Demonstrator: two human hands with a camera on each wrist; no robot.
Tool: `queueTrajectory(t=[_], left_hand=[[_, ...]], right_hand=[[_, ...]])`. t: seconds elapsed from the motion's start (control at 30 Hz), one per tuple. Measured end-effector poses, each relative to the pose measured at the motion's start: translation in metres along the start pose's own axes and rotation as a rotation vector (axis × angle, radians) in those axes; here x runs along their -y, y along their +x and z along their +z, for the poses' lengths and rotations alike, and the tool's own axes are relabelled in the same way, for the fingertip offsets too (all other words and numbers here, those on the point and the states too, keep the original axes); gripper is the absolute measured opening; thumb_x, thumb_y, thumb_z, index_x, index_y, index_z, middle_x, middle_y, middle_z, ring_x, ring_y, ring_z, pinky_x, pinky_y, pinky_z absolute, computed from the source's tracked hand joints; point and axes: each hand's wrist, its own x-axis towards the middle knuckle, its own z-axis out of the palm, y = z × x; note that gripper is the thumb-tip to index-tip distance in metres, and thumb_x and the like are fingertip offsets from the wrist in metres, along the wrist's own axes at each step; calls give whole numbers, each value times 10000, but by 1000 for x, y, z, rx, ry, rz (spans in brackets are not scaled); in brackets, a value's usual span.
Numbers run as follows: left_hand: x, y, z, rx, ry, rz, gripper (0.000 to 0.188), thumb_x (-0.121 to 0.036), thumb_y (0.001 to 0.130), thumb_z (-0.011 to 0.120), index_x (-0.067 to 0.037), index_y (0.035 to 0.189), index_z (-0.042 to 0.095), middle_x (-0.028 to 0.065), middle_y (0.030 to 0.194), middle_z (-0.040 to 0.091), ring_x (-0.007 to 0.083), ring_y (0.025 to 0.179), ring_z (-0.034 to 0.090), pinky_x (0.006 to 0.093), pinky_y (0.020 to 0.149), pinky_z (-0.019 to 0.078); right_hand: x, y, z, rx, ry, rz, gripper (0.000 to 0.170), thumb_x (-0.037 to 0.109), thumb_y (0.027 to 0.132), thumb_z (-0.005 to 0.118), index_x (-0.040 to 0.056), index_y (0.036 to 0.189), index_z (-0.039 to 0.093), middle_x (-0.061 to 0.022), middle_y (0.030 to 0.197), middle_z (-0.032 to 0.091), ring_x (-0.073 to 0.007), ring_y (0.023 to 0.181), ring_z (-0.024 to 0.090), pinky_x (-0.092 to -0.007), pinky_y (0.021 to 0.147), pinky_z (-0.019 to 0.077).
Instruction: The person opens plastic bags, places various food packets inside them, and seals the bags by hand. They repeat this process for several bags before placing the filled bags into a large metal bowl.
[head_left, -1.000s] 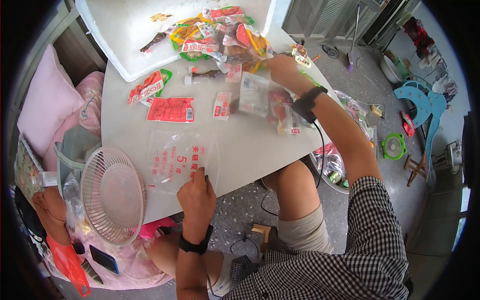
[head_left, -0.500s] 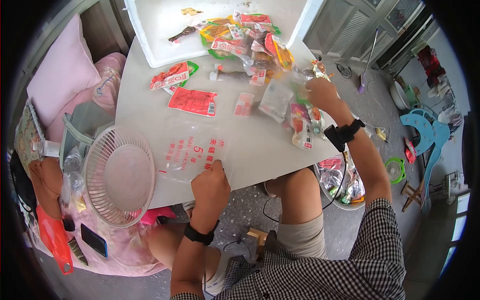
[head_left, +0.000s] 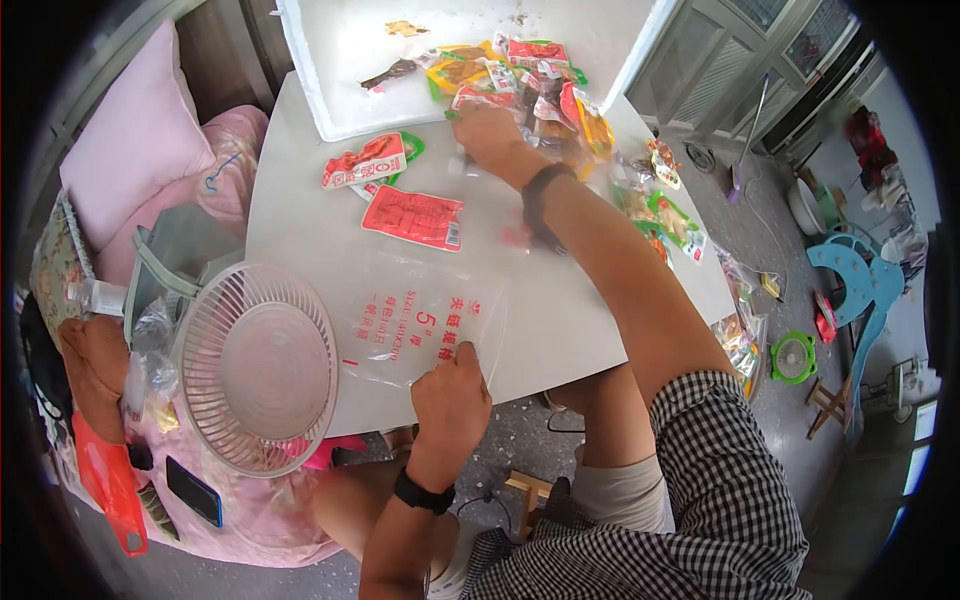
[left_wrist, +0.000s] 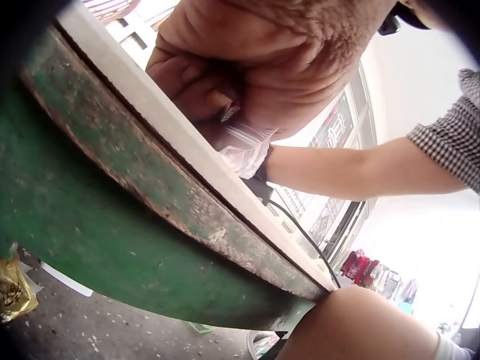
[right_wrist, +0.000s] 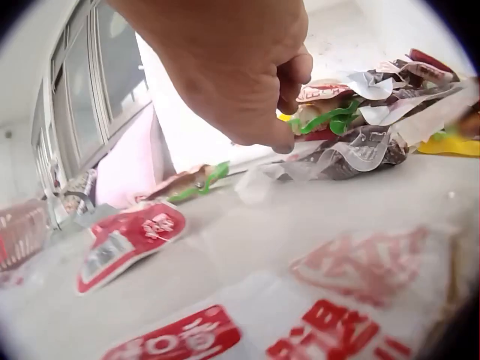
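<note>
In the head view, my left hand (head_left: 452, 400) pinches the near edge of a clear plastic bag (head_left: 400, 325) with red print, flat on the table. The left wrist view shows clear plastic at the curled fingers of the left hand (left_wrist: 270, 60). My right hand (head_left: 492, 140) hovers by the heap of food packets (head_left: 540, 85) at the foam box. Seen from the right wrist, the right hand (right_wrist: 232, 67) has bent fingers beside a green-edged packet (right_wrist: 330, 120), with no packet clearly gripped. A red packet (head_left: 412, 217) lies beyond the bag.
A white foam box (head_left: 345, 115) stands at the table's far side. To the left is a white slatted basket (head_left: 275, 370). Green-edged packets (head_left: 675, 222) lie near the right edge, and another red and green packet (head_left: 365, 162) lies at the far left.
My right hand has moved left from the right side of the table, away from green-edged packets that now lie there. The left hand stays on the bag. The head view has shifted.
</note>
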Motion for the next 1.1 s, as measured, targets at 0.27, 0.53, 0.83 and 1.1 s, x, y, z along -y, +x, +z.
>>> queueTrajectory(t=[0.27, 0.53, 0.83, 1.1], left_hand=[[0, -2, -1, -9, -12, 3, 119, -34, 751, 579, -16, 855, 523, 151, 577, 572, 332, 525, 595, 426, 485, 463], [-1, -4, 4, -47, 40, 33, 113, -54, 777, 585, -14, 876, 547, 165, 575, 571, 346, 518, 580, 439, 485, 449], [-2, -6, 0, -135, 8, 96, 41, -42, 762, 551, -20, 748, 519, 178, 587, 575, 358, 551, 596, 451, 510, 464], [2, -6, 1, -216, 0, 134, 42, -43, 763, 549, -13, 741, 528, 183, 595, 574, 361, 558, 586, 458, 514, 452]], right_hand=[[-2, -57, -45, 33, 249, 140, 120, 37, 703, 621, 51, 819, 649, -110, 895, 606, -274, 821, 643, -372, 688, 521], [-15, -133, -131, -136, 1180, 539, 85, 89, 809, 591, 27, 867, 598, -82, 813, 593, -163, 772, 596, -323, 725, 479], [-8, -203, -174, -281, 1859, 927, 401, 96, 869, 537, -34, 1244, 486, -120, 1005, 618, -203, 969, 600, -366, 841, 506], [53, -252, -161, 47, 2550, 1037, 504, 72, 825, 592, -80, 1273, 418, -191, 1202, 559, -289, 1095, 568, -377, 939, 461]])
